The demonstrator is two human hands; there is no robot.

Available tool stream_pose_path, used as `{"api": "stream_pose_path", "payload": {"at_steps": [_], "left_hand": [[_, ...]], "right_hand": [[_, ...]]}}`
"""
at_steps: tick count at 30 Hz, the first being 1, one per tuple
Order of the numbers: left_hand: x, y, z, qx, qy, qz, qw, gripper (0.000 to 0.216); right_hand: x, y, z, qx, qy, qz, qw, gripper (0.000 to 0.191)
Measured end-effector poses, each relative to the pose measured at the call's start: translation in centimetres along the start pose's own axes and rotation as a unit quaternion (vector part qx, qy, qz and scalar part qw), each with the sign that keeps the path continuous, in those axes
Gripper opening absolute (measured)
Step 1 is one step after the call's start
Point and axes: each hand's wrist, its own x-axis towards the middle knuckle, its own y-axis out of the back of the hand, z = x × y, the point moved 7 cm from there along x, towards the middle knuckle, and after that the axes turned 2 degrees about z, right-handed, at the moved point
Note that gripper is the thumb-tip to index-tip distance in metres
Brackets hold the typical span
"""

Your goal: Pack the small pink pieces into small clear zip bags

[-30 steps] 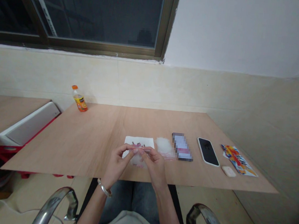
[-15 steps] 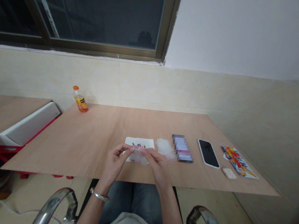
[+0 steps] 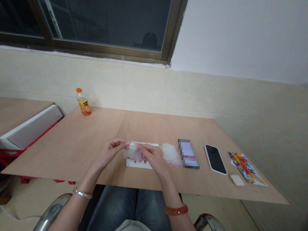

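My left hand (image 3: 110, 151) and my right hand (image 3: 151, 157) both pinch the top edge of a small clear zip bag (image 3: 134, 151) with a pink strip, held just above the wooden table (image 3: 92, 142). Small dark and pink pieces show through the bag. Beneath it lies a white paper sheet (image 3: 141, 163). A pile of more clear bags (image 3: 170, 154) sits just right of my right hand.
Right of the bags lie a blurred-out card (image 3: 188, 153), a black phone (image 3: 215, 159), a small white case (image 3: 236, 180) and a colourful packet (image 3: 247, 168). An orange juice bottle (image 3: 83, 102) stands at the far left corner. A white and red box (image 3: 26, 129) sits left of the table.
Both hands have moved forward and up over the paper sheet with the bag, and have spread a little apart. The view has shifted slightly.
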Motion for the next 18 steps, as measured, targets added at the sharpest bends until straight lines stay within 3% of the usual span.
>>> {"api": "stream_pose_path", "payload": {"at_steps": [5,11,18], "left_hand": [[4.4,3.6,-2.4,0.033,0.017,-0.003,0.999,0.022],[9.1,6.5,-6.2,0.064,0.054,0.048,0.995,0.021],[11.9,8.0,-12.0,0.118,0.055,0.135,0.982,0.037]], "right_hand": [[6.1,-2.1,2.8,0.017,-0.001,0.002,1.000,0.025],[12.6,-4.8,5.6,-0.016,-0.079,0.042,0.996,0.018],[13.0,-6.2,3.5,-0.027,-0.019,0.050,0.998,0.032]]}}
